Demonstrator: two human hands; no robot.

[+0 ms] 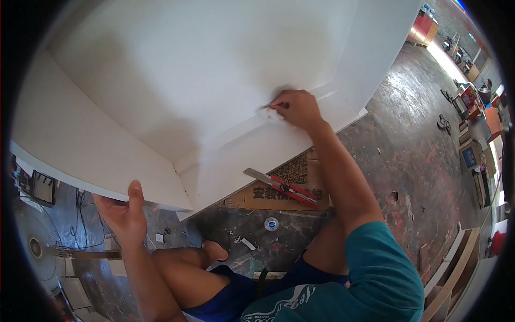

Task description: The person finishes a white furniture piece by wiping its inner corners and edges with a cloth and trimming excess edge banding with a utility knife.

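A large white cabinet point(214, 59) of flat panels fills the upper view, its open side toward me. My left hand point(125, 214) grips the front edge of its left side panel point(88, 145), thumb on top and fingers partly hidden underneath. Inside, my right hand point(298, 109) is pinched on a small white crumpled piece point(272, 114), like tissue or cloth, against the seam along the bottom panel point(244, 153). Whether something thin is also in those fingers, I cannot tell. A red utility knife point(284, 187) with its blade out lies on printed cardboard point(241, 201) below the cabinet.
A round roll or lid point(271, 224) and white scraps point(248, 244) lie on the dark, stained floor between my legs. At the left stands a fan point(36, 247) with cables near it. Wooden boards point(453, 268) lean at the right; boxes point(472, 155) and sandals point(444, 123) are farther back.
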